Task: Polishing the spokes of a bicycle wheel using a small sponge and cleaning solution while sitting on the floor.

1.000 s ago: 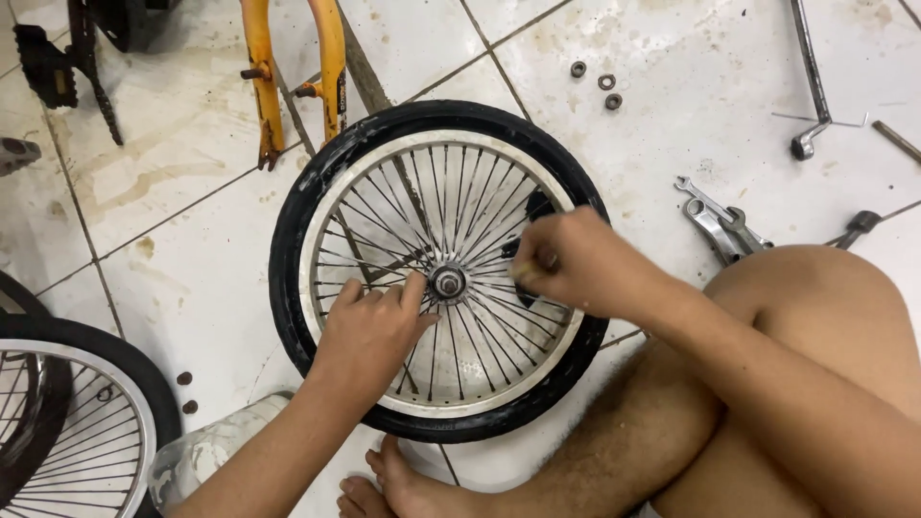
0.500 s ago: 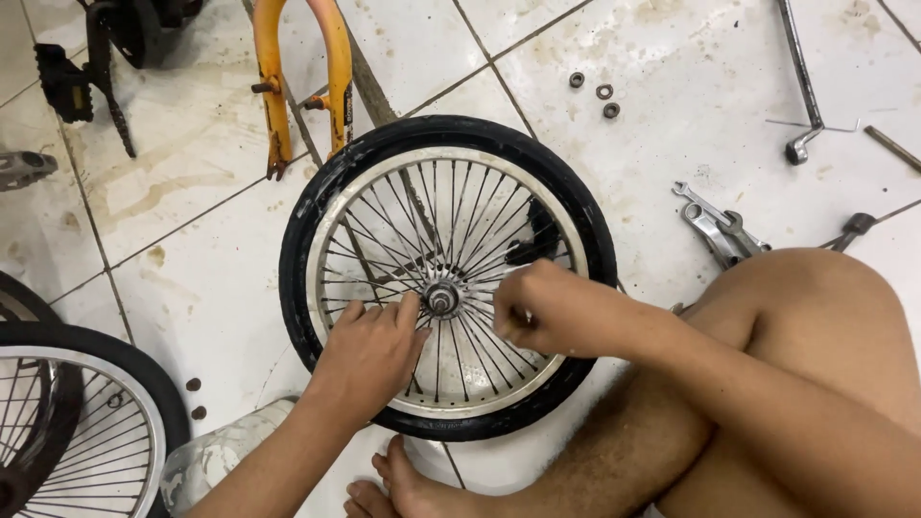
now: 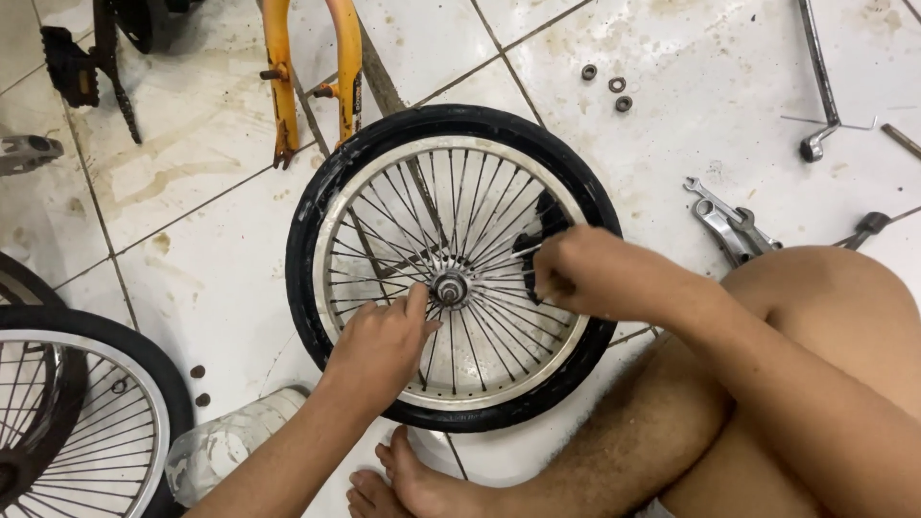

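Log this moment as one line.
left hand: on spokes by hub | right hand: on spokes | wheel: flat on floor

A bicycle repair spot: tiled floor strewn with wrenches, wheels.

Even, bright indoor light; mostly sharp picture

Soft overhead light falls flat on the white floor tiles, with faint glare toward 1 o'clock. Shadows are short and weak, tucked under the wheel toward 6 o'clock. The right hand shows slight motion blur; the edges bend a little.
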